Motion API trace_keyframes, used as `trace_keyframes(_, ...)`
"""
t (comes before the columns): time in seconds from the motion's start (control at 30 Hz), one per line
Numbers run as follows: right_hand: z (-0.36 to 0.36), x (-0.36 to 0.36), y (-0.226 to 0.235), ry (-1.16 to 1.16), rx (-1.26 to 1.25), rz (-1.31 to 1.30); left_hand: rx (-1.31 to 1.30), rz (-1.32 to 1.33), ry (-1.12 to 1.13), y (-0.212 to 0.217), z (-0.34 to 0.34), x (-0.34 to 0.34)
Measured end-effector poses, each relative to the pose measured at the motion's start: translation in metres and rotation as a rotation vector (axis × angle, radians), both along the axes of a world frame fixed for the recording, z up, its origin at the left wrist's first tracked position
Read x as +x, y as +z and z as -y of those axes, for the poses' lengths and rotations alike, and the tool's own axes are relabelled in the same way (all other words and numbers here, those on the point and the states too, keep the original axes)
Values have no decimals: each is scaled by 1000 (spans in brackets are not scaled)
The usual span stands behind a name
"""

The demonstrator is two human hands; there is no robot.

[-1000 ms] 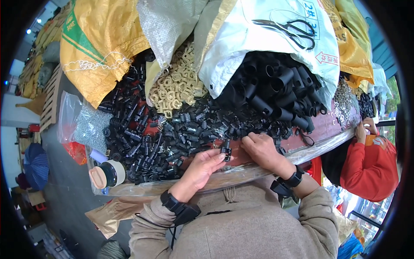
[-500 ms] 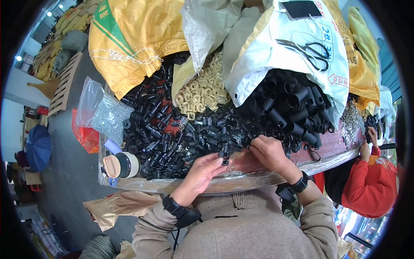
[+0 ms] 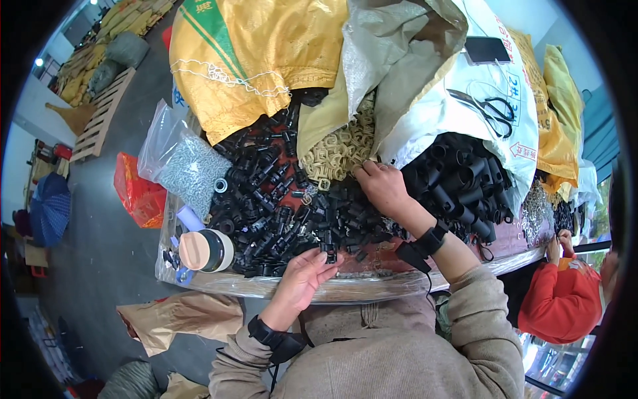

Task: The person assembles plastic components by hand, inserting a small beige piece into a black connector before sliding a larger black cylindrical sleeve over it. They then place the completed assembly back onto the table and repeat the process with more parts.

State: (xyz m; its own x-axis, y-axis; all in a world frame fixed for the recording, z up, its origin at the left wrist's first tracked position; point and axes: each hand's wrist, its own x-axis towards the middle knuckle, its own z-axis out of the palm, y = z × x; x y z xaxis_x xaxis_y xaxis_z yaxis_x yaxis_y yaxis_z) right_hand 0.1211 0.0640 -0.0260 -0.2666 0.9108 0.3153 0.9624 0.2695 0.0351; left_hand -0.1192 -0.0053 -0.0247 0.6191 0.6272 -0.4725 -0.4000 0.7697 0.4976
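Note:
My left hand (image 3: 302, 278) is closed near the table's front edge, with a small black plastic part (image 3: 330, 254) pinched at its fingertips. Farther out, my right hand (image 3: 385, 189) reaches over the table with its fingers curled down at the edge of a heap of cream-coloured plastic rings (image 3: 335, 151). What those fingertips grip, if anything, is hidden. Small black plastic pieces (image 3: 355, 216) lie loose between my two hands. Beside my right hand, black tubes (image 3: 458, 169) spill from a white woven sack (image 3: 425, 106).
Black fittings (image 3: 266, 179) cover the table's left part. A bag of small metal parts (image 3: 194, 169) and a lidded cup (image 3: 216, 251) stand at the left edge. Scissors (image 3: 485, 110) and a phone (image 3: 487, 50) lie on the sack. A person in red (image 3: 561, 299) works at the right.
My right hand has moved from the table's front, away from me and leftward, to the cream rings. My left hand still holds the black part. The whole view has shifted.

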Motion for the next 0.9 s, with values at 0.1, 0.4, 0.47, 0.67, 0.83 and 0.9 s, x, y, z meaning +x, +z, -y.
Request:
trace_keyframes(0.1,-3,-4,-1,-44,7,-64,-16,9,12,-2,-1,0)
trace_keyframes(0.4,51,11,34,47,-367,-937,-10,-5,2,2,4,19)
trace_keyframes(0.47,75,14,41,77,-487,-1084,-6,-15,-32,8,4,31)
trace_keyframes(0.67,129,24,44,78,-835,-1506,30,1,-168,16,16,74)
trace_keyframes(0.83,140,39,27,165,-653,-1451,-35,-57,-214,9,23,93)
trace_keyframes(0.9,139,46,30,143,-758,-1478,-32,-64,-242,13,22,98)
